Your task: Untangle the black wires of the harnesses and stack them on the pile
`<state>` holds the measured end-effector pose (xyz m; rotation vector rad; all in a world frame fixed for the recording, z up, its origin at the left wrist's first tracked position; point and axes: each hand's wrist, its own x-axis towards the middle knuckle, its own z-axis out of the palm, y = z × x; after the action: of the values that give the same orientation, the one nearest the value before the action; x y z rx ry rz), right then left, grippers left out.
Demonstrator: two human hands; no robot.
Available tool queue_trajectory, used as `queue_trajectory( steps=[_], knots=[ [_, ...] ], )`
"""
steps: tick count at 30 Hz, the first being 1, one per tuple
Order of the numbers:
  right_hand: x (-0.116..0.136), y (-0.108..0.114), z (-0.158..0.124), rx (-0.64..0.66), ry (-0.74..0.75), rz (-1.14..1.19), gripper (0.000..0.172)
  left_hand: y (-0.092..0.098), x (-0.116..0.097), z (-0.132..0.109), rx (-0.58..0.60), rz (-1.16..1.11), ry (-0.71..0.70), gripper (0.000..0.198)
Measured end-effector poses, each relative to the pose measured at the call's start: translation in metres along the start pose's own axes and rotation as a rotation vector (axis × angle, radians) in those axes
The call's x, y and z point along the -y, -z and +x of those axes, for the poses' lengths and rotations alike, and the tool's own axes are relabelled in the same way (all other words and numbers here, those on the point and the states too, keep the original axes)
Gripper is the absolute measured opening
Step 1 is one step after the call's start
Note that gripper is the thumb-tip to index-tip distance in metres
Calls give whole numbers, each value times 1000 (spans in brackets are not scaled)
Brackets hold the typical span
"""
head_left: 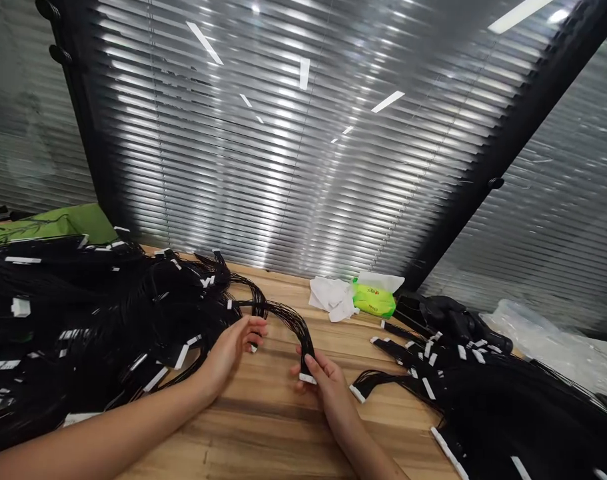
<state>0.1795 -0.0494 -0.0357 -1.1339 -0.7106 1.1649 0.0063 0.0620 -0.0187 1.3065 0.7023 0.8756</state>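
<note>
My right hand [334, 393] pinches the end of a black wire harness [292, 319], thumb on top, just behind its white connector [308, 379]. From there the wires arch up and to the left, toward a large heap of black wire harnesses [108, 313] with white connectors. My left hand [233, 350] is beside that heap, its fingers loosely bent and apart, close to the hanging wires. I see nothing held in it. Part of its palm is hidden.
A second pile of black harnesses [523, 413] lies at the right on the wooden table [263, 427]. Toward the back are a green tissue pack [374, 300], crumpled white tissue [333, 297] and clear plastic bags [548, 340]. Glass with blinds [283, 147] rises behind.
</note>
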Motion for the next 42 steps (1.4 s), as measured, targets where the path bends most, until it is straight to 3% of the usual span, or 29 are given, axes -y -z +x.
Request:
queue_trajectory(
  steps=[4, 6, 8, 10, 14, 19, 22, 27, 30, 36, 42],
  knots=[
    [-4, 7, -1, -84, 71, 110, 47, -5, -5, -12, -31, 178, -117, 37],
    [-2, 9, -3, -131, 106, 144, 45, -4, -8, -15, -161, 344, -296, 32],
    [3, 10, -6, -170, 152, 159, 42, 1, -10, -10, -351, 439, -462, 47],
    [10, 10, -11, -193, 209, 173, 38, 8, -10, -1, -430, 415, -466, 58],
    [26, 8, -20, -147, 295, 199, 35, 19, -7, 13, -150, 374, -198, 50],
    [35, 7, -22, -81, 290, 207, 26, 13, -1, 4, 132, 365, -97, 37],
    [31, 6, -19, -23, 196, 105, 30, 2, 4, -4, 146, 312, -58, 36],
    [22, -3, -22, 216, -158, -126, 42, -15, 6, -16, 134, 199, -20, 45],
    [20, -8, -29, 297, -280, -163, 44, -19, 6, -23, 116, 195, 10, 48],
    [14, -10, -33, 386, -325, -165, 43, -16, 8, -30, 113, 254, 68, 50],
    [5, -13, -38, 327, -288, -106, 48, -28, -11, -40, 111, 435, 38, 33]
  ],
)
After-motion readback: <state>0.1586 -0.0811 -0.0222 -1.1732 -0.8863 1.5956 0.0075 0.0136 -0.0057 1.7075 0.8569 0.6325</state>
